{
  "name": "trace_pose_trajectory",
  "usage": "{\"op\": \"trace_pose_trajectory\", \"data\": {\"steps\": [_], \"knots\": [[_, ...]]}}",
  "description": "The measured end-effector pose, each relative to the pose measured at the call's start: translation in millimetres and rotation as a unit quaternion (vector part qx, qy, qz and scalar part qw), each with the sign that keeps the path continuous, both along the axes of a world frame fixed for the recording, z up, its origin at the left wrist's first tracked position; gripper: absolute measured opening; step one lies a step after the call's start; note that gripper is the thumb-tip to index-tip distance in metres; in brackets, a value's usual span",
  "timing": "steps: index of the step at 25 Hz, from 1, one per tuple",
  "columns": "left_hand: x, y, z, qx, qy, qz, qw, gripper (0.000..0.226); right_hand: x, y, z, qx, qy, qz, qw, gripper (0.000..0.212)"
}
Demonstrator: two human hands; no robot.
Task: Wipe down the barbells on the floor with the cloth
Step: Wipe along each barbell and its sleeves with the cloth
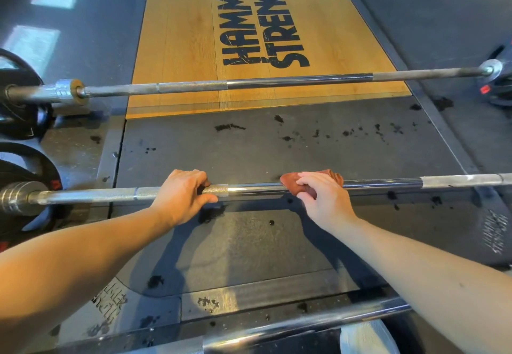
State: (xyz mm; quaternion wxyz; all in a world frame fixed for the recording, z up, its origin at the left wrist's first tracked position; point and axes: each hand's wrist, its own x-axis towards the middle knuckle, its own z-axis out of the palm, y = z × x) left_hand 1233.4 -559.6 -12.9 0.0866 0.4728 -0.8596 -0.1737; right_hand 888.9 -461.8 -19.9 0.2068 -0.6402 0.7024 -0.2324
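Observation:
A steel barbell [255, 188] lies across the dark rubber mat in the middle of the view. My left hand [182, 195] grips its knurled part, fingers over the top and thumb underneath. My right hand [322, 195] holds a reddish-brown cloth [291, 183] wrapped round the smooth centre of the same bar. A second barbell [277, 80] lies farther away across the wooden platform. A third bar [291, 323] runs along the bottom edge, nearest to me.
Black weight plates [19, 121] sit at the left ends of the two farther bars. The wooden platform [180, 35] carries a printed logo. Dark wet spots dot the rubber mat [304, 146]. A black object with a red tag [496, 87] lies at the far right.

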Motion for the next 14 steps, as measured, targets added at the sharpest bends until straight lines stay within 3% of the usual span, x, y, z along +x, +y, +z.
{"op": "trace_pose_trajectory", "data": {"steps": [4, 9, 11, 14], "knots": [[-5.6, -15.6, 6.5, 0.075, 0.014, 0.026, 0.997, 0.035, -9.2, -24.7, 20.9, 0.097, -0.04, 0.0, 0.994, 0.025], [-10.3, -29.0, 11.0, 0.158, -0.013, 0.053, 0.986, 0.032, 10.3, -23.7, 20.4, 0.076, 0.13, 0.031, 0.988, 0.035], [-10.5, -33.1, 11.9, 0.17, -0.008, 0.056, 0.984, 0.032, 14.6, -30.6, 21.9, 0.071, 0.14, 0.026, 0.987, 0.029], [-12.5, -41.5, 14.5, 0.194, 0.005, 0.066, 0.979, 0.033, 6.2, -51.9, 37.0, 0.164, 0.111, 0.017, 0.98, 0.028]]}}
